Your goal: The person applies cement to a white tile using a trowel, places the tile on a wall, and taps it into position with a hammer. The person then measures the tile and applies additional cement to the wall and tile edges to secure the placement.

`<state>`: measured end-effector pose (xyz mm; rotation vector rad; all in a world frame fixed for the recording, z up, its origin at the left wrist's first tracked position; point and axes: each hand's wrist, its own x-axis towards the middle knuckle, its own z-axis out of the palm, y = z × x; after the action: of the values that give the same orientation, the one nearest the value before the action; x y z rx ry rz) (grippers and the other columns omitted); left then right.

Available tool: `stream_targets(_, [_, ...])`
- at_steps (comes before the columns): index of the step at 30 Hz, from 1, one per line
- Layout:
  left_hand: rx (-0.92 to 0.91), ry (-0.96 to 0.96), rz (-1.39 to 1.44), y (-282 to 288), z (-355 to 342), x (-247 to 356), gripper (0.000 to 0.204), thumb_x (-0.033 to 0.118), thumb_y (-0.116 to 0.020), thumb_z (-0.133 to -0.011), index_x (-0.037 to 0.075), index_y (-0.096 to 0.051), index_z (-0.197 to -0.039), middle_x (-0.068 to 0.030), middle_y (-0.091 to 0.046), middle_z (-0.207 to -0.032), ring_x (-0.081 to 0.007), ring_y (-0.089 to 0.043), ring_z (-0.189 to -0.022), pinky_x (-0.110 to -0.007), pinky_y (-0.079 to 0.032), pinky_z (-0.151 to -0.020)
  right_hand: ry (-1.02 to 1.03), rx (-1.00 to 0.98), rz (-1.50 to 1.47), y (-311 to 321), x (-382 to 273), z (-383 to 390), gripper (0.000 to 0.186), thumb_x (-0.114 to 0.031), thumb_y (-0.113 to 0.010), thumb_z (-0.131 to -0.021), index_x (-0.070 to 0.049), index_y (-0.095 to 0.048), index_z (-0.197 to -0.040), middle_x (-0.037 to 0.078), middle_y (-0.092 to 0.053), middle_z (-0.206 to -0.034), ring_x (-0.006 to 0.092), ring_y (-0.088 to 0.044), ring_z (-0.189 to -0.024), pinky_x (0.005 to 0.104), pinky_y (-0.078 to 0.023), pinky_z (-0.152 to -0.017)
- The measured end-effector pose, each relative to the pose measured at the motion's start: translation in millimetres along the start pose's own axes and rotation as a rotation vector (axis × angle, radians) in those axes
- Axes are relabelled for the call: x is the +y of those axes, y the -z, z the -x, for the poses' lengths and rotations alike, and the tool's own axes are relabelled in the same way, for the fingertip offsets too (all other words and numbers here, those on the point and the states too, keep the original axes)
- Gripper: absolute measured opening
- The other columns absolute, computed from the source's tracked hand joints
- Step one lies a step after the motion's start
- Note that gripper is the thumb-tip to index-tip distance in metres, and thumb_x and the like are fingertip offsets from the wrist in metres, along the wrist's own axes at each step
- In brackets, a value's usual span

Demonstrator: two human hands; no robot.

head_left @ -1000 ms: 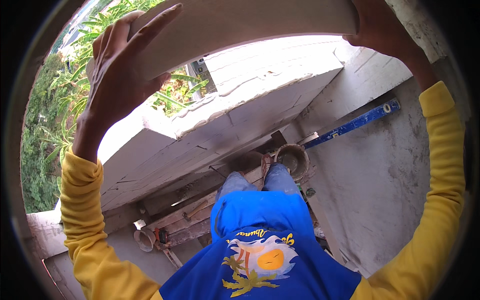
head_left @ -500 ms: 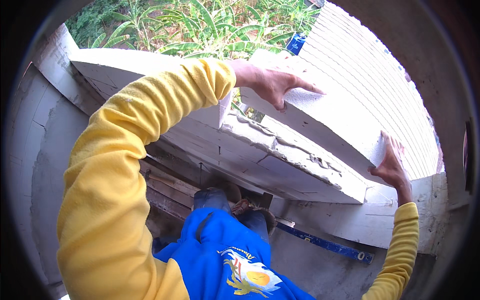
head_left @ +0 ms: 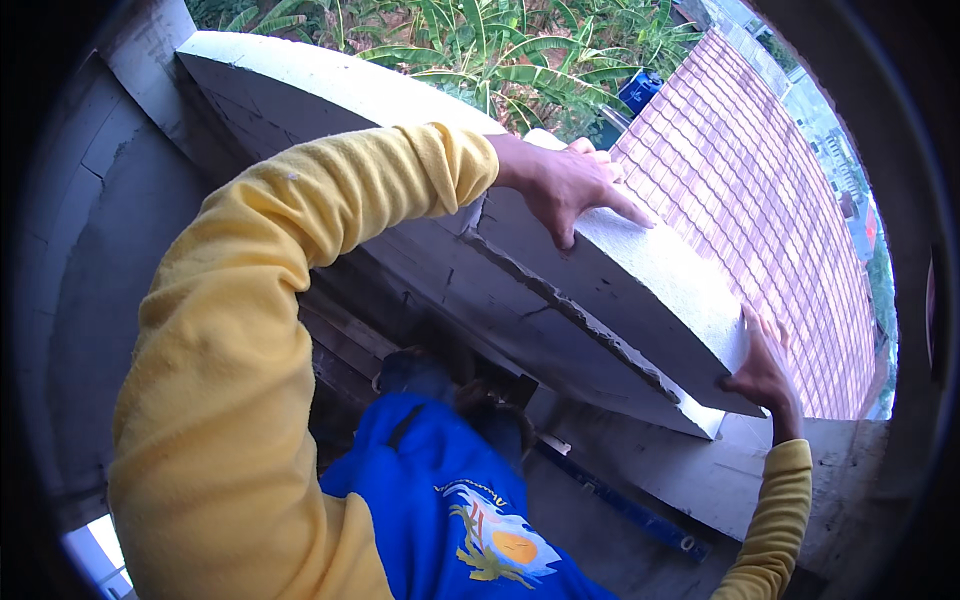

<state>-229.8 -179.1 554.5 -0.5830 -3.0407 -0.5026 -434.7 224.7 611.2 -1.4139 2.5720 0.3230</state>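
Note:
My left hand [head_left: 572, 190] grips a long white block [head_left: 660, 300] from above, near its left end, thumb on the near face and fingers over the top. My right hand [head_left: 762, 355] holds the same block at its right end. The block lies along the top of a block wall [head_left: 520, 335], with a strip of grey mortar [head_left: 550, 295] at its lower near edge. At its left is another block section [head_left: 280, 70] with a white top; my left sleeve hides part of their junction.
A blue level [head_left: 610, 500] lies below on the right, beside my legs and some boards. Concrete walls [head_left: 95, 230] frame the left. Beyond the wall are banana plants [head_left: 500, 45], a blue container [head_left: 640, 92] and a tiled roof [head_left: 740, 190].
The long block, raised high a second ago, has come down onto the wall top, covering much of the mortar bed. Both my hands stayed on it; the view has swung too.

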Motion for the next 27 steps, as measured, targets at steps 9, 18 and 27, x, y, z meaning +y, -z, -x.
stream_targets(9, [-0.038, 0.015, 0.009, -8, 8, -2, 0.101, 0.035, -0.087, -0.067, 0.036, -0.05, -0.16, -0.0201, -0.055, -0.128, -0.0353, -0.052, -0.122, -0.045, -0.032, -0.103, -0.009, -0.07, 0.035, 1, -13, -3, 0.128, -0.039, -0.091, -0.052, 0.003, -0.035, -0.158, 0.025, -0.053, -0.148, 0.0368, -0.045, -0.148, 0.0575, -0.01, -0.131])
stream_targets(18, [-0.067, 0.011, 0.01, -1, 0, -3, 0.1, 0.031, -0.086, -0.068, 0.038, -0.049, -0.16, -0.0205, -0.054, -0.131, -0.0371, -0.049, -0.128, -0.048, -0.03, -0.109, -0.028, -0.04, 0.013, -13, -5, 2, 0.124, -0.037, -0.09, -0.052, 0.0, -0.037, -0.158, 0.025, -0.053, -0.149, 0.0373, -0.044, -0.148, 0.0586, -0.011, -0.131])
stream_targets(27, [-0.037, 0.045, -0.055, -14, 13, -2, 0.1, 0.031, -0.088, -0.07, 0.038, -0.047, -0.161, -0.0208, -0.051, -0.139, -0.0414, -0.044, -0.138, -0.057, -0.027, -0.121, -0.022, -0.104, 0.026, -16, -15, -6, 0.119, -0.029, -0.084, -0.059, 0.0, -0.034, -0.162, 0.019, -0.055, -0.149, 0.0314, -0.047, -0.147, 0.0663, -0.014, -0.129])
